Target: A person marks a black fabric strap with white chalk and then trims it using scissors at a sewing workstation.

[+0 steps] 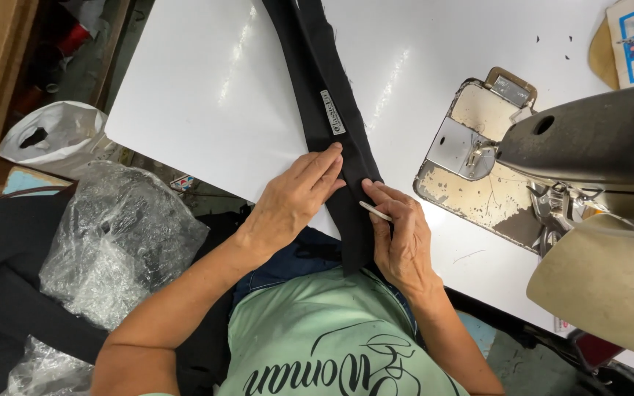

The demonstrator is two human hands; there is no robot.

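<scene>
We've got the black fabric strip (346, 158) lying across the white table (199, 95) – left hand (291, 198) pressed flat on it, fingers together, right hand (403, 235) pinching a thin white stick (376, 213) at its edge – if that flat hand eases, the strip probably slides off line

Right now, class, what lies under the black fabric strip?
The white table lies under the black fabric strip. The left hand presses on it; the right hand holds a thin white stick. Anything beneath the strip's lower end is covered.
</scene>
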